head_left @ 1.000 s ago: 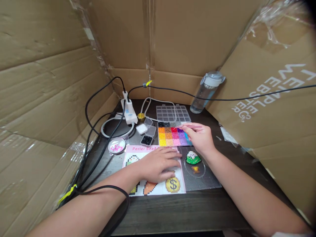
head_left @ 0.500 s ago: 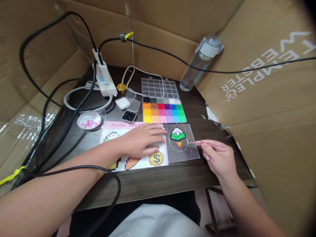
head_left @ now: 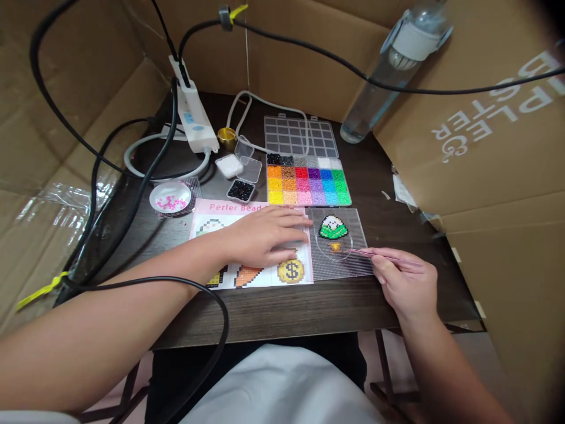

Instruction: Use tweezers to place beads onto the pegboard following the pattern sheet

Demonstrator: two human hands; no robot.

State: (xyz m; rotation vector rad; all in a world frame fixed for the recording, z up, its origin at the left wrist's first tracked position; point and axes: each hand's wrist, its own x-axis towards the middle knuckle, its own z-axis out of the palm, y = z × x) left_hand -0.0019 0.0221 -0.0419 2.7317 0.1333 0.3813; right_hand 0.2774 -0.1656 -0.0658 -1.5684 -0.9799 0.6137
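My left hand (head_left: 269, 235) lies flat with fingers spread on the printed Perler bead pattern sheet (head_left: 260, 280). Pink tweezers (head_left: 392, 258) are pinched in my right hand (head_left: 410, 285). Their tips point left, over the edge of a round clear piece on the clear pegboard (head_left: 344, 272). Inside that circle sits a small patch of orange and yellow beads (head_left: 335, 247). Just above the patch is a white, green and black bead figure (head_left: 333, 227) shaped like a rice ball. Whether the tips hold a bead is too small to tell.
Behind the pegboard lies an open bead box (head_left: 309, 182) with many colours. Small cases of black beads (head_left: 241, 190) and white beads (head_left: 229, 166) stand beside it. A dish of pink beads (head_left: 170, 199) is at left. A black cable (head_left: 220, 312) hangs across my left forearm. A water bottle (head_left: 375, 88) stands behind.
The whole view has shifted, so the table things appear further right and higher. My left hand stays on the sheet, and the tweezers remain beside the orange and yellow beads.
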